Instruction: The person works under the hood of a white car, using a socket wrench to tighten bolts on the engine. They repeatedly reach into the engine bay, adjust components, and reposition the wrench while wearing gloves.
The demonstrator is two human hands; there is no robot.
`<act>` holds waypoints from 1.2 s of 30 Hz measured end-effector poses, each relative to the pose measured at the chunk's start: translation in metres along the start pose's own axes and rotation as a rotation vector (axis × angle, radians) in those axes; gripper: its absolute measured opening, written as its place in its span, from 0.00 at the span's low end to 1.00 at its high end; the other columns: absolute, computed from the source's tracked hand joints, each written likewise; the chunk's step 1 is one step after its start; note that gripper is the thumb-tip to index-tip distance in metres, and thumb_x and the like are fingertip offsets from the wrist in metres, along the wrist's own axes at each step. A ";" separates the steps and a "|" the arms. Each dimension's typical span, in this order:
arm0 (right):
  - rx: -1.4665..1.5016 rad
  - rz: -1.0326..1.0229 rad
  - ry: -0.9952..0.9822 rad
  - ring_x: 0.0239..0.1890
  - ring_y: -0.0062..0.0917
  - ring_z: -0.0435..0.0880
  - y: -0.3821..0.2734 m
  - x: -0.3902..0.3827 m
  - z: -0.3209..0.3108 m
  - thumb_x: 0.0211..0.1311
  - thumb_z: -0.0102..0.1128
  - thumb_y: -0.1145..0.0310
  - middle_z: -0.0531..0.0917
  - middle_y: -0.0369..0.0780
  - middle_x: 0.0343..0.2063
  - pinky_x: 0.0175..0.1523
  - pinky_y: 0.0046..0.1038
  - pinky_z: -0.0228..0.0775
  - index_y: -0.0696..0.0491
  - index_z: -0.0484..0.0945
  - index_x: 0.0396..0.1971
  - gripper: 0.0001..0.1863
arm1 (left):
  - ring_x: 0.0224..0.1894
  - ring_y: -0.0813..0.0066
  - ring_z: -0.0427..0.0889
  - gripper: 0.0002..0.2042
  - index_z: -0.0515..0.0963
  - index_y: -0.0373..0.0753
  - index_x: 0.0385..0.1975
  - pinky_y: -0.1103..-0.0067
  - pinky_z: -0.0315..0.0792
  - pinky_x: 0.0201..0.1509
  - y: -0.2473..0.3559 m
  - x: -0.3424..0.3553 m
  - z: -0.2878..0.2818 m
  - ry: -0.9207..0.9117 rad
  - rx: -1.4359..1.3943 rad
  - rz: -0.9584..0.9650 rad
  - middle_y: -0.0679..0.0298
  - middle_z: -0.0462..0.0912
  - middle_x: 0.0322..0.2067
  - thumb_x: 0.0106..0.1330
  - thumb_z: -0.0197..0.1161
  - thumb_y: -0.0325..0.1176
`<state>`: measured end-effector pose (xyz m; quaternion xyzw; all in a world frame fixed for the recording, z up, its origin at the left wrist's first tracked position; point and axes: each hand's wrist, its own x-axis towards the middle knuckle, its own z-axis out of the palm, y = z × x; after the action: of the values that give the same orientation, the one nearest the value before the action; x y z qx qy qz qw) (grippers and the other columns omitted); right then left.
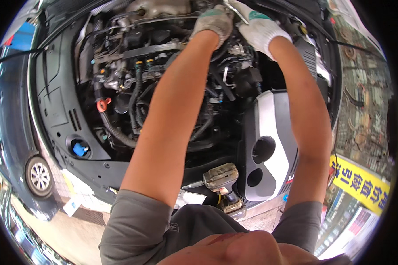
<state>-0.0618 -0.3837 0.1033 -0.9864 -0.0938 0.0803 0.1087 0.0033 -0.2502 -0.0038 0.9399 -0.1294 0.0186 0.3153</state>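
Both arms reach far forward over an open car engine bay [163,66]. My left hand [213,24], in a soiled white work glove with a green patch, is closed at the back of the engine. What its fingers hold, if anything, is hidden. Beside it on the right is my right hand [263,28], in a cleaner glove of the same kind. Its fingers are wrapped round a shiny metal hand tool [238,11], a slim bar slanting up to the frame's top edge. The tool's far end does not show, so its exact kind is unclear.
A cordless power tool [223,179] lies at the bay's front edge. Next to it rests a silver-and-black engine cover [269,141]. A ribbed hose with an orange clip [103,104] runs on the left, near a blue cap [80,149]. A dark car [17,110] stands farther left.
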 end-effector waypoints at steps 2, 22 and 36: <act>-0.026 -0.068 0.041 0.44 0.42 0.87 0.001 0.003 0.000 0.67 0.47 0.75 0.83 0.52 0.51 0.50 0.37 0.78 0.42 0.61 0.75 0.35 | 0.58 0.48 0.83 0.24 0.76 0.32 0.56 0.62 0.77 0.61 0.010 -0.009 -0.006 0.023 0.023 0.032 0.44 0.84 0.53 0.80 0.44 0.48; 0.794 0.263 -0.210 0.20 0.11 0.60 0.089 -0.005 -0.028 0.72 0.63 0.55 0.69 0.30 0.25 0.24 0.18 0.54 0.56 0.78 0.57 0.23 | 0.50 0.51 0.88 0.19 0.70 0.25 0.53 0.63 0.83 0.51 0.017 -0.016 -0.019 -0.053 -0.108 -0.078 0.45 0.87 0.43 0.72 0.59 0.35; -0.200 0.286 0.104 0.62 0.47 0.79 0.020 -0.028 -0.015 0.73 0.48 0.40 0.83 0.49 0.57 0.66 0.42 0.69 0.47 0.75 0.64 0.31 | 0.50 0.47 0.87 0.24 0.69 0.27 0.52 0.61 0.80 0.55 0.012 -0.022 -0.032 -0.013 -0.142 -0.136 0.43 0.87 0.44 0.81 0.44 0.47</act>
<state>-0.0834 -0.4115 0.1170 -0.9984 0.0458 0.0341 0.0024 -0.0193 -0.2354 0.0266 0.9219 -0.0684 -0.0182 0.3809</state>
